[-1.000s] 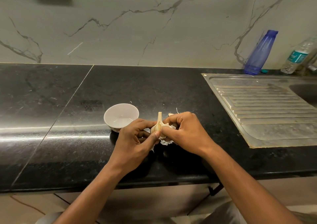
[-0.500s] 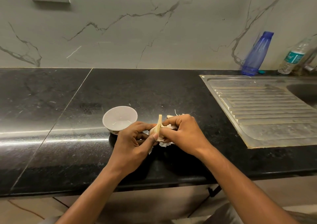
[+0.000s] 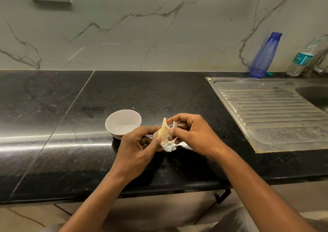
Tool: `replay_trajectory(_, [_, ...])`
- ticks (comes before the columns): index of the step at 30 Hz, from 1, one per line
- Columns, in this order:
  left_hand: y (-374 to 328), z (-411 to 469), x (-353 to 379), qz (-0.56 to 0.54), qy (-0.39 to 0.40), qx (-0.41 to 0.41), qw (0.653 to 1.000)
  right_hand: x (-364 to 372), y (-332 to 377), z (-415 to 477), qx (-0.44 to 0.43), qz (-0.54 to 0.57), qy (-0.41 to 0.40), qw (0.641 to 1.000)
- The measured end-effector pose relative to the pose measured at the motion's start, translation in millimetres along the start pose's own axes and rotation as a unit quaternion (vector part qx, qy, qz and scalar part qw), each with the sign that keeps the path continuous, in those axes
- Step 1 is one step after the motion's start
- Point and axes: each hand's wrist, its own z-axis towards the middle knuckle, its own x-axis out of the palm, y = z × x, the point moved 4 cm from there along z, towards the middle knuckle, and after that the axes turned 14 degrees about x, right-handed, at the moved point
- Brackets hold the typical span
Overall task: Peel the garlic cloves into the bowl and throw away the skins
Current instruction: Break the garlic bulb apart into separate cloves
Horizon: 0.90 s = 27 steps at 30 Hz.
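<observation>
Garlic (image 3: 164, 132) between left hand (image 3: 135, 149) and right hand (image 3: 194, 134)

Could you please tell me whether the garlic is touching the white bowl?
Apart. The head view shows a strip of dark counter between the garlic and the bowl.

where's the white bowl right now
In the head view the white bowl stands on the black counter, just left of centre, right beside and beyond the left hand that holds the garlic bulb.
</observation>
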Motion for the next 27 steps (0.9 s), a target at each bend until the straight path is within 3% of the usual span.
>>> replay_trajectory(22, [9,-1,-2,0.020,0.015,-0.009,1.000,-6,-7,7,-0.005,0.085,-0.044,0.995])
replay_trajectory(27, [8,0,0,0.010,0.019,-0.004,1.000,-1,-5,6,-0.007,0.052,-0.023,0.998])
